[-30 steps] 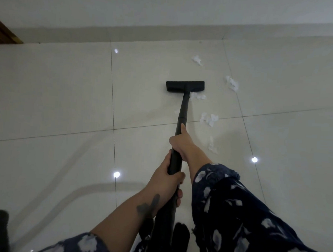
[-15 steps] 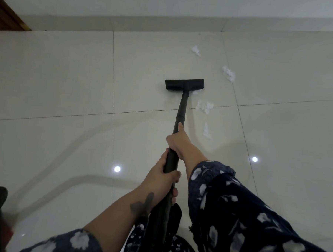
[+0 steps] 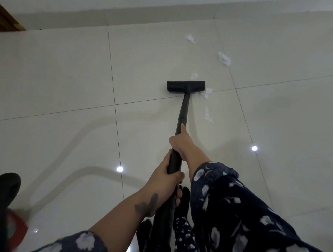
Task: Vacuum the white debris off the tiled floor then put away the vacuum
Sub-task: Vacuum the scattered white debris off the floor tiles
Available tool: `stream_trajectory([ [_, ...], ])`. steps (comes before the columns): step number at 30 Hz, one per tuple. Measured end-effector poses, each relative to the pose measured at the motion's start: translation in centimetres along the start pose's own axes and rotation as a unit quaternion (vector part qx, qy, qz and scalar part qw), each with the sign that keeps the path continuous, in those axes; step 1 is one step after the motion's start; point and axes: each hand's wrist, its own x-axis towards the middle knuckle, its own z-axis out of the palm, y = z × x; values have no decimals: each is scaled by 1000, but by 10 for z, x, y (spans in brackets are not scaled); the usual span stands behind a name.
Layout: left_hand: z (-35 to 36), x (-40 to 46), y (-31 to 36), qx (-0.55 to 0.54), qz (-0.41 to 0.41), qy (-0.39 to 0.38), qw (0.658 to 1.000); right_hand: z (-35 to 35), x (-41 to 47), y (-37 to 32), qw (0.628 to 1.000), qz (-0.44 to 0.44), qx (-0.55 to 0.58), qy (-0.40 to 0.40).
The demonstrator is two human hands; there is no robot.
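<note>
**Vacuum head at the tile joint, scraps of white debris on its right**

The black vacuum wand point(image 3: 182, 115) runs forward from the hands to a flat, wide floor nozzle point(image 3: 185, 85) resting on the glossy tiled floor point(image 3: 58, 77), just beyond a grout line. The right hand point(image 3: 180, 143) is wrapped around the wand further along it, index finger stretched straight along the tube toward the nozzle. The left hand point(image 3: 167, 180) is closed around the wand just behind it, nearer the body, fingers curled over the top; a dark tattoo shows on that forearm. Both arms wear dark blue sleeves with a pale leaf print point(image 3: 234, 206).

White debris point(image 3: 208, 92) lies touching or just beside the right end of the nozzle. A small bit point(image 3: 194, 76) sits just ahead of the nozzle. Another scrap point(image 3: 208, 116) lies to the right of the wand, between nozzle and right hand. Two more clumps lie further out, ahead and right of the nozzle: one point(image 3: 224, 59) near a grout line, one point(image 3: 190, 38) closer to the wall.

Far to the left of the left hand, at the lower edge, a blurred black and red object point(image 3: 1, 209) shows; what it is cannot be told. A brown wooden edge point(image 3: 5, 19) meets the wall at the far left. Bright ceiling-light spots reflect on the tiles on either side of the hands. Nothing lies between nozzle and the nearest scraps.
</note>
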Motion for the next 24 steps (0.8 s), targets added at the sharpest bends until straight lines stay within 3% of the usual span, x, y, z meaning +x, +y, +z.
stream_trajectory([
  [16, 16, -57, -72, 21, -1, -40, 999, 25, -61, 82, 998, 21, 55, 30],
  [24, 42, -76, -127, 17, -13, -36, 999, 41, -72, 143, 999, 30, -9, 9],
])
